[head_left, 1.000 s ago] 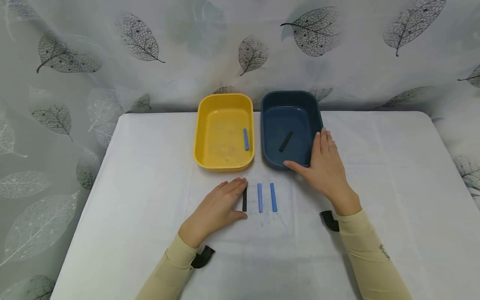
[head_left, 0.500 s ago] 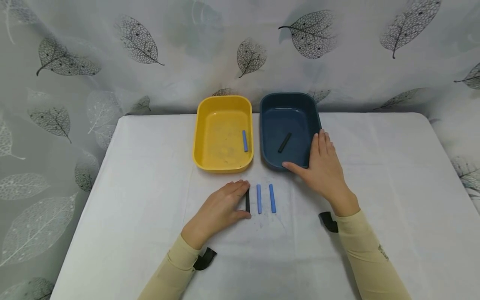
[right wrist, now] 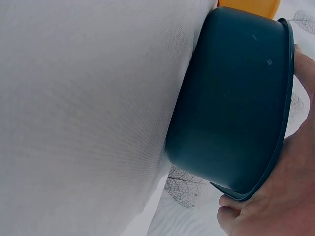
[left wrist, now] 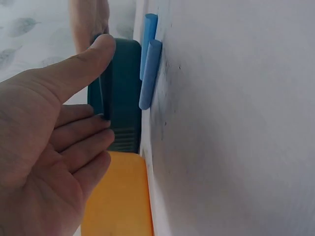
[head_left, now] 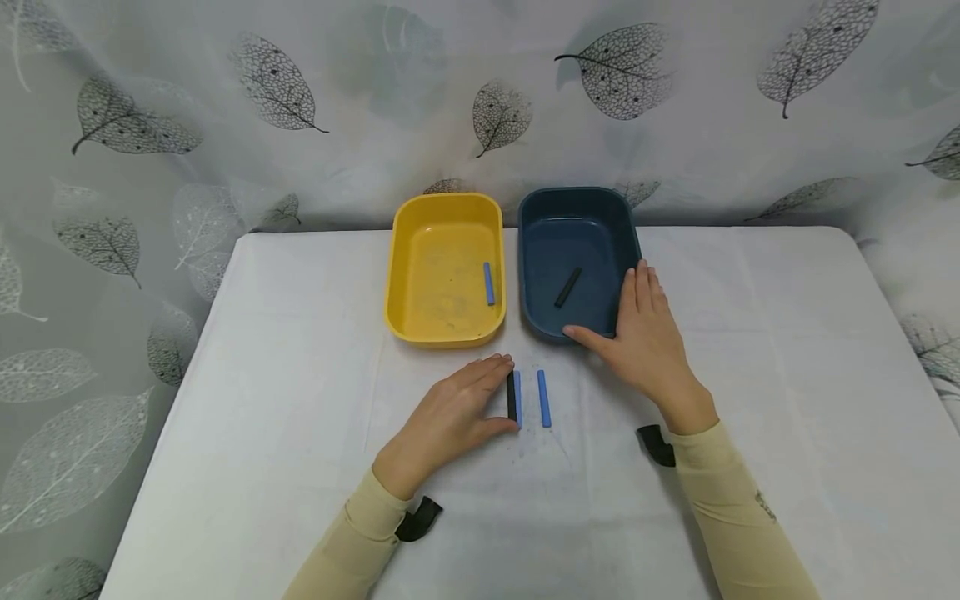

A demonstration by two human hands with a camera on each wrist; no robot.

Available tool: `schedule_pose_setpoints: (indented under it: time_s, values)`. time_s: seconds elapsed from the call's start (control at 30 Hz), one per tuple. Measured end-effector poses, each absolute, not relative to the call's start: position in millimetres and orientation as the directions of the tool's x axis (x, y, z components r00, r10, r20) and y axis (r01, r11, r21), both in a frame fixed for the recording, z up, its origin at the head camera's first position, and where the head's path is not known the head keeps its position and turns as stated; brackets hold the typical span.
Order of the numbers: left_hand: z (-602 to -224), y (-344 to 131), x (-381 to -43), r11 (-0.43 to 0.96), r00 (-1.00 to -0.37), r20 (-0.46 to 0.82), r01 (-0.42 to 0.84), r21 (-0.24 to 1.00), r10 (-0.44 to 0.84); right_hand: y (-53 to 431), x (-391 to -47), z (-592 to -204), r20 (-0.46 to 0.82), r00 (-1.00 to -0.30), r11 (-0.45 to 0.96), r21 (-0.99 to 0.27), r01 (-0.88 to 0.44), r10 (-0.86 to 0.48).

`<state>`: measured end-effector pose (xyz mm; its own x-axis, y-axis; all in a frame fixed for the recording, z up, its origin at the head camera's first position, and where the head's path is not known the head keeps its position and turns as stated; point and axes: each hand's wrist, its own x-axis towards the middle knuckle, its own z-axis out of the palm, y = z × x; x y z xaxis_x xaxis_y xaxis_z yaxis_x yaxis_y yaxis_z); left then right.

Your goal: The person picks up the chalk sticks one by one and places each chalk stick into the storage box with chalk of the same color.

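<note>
My left hand point(head_left: 453, 410) holds a black chalk stick point(head_left: 512, 397) end to end between thumb and fingertips. In the left wrist view this black chalk point(left wrist: 106, 91) is off the cloth, before the dark blue tray. From above it overlaps one blue chalk stick point(head_left: 518, 400); a second blue chalk stick point(head_left: 543, 398) lies just right of it. My right hand point(head_left: 654, 354) rests on the near right corner of the dark blue tray point(head_left: 577, 229), thumb over the near rim, fingers straight along the right side. A black chalk stick point(head_left: 567, 287) lies inside that tray.
The yellow tray point(head_left: 438, 250) stands left of the blue one, with a blue chalk stick point(head_left: 489, 283) in it. A white cloth point(head_left: 300, 333) with chalk smudges covers the table. Behind hangs a leaf-patterned curtain point(head_left: 420, 108).
My left hand has moved to the right with the black chalk, from left of the blue chalk sticks to over the nearer one. The right hand stays on the blue tray.
</note>
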<state>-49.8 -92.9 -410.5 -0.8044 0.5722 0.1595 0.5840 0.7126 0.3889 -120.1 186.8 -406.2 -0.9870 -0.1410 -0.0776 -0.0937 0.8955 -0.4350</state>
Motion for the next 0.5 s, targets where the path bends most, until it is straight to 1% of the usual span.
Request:
schedule_pose_setpoints:
  time_s: [0.5]
  values:
    - [-407, -80, -57, 0.683, -0.818, 0.224, 0.569, 0.459, 0.531, 187, -120, -405, -0.062, -0.988, 0.894, -0.437, -0.098, -0.138]
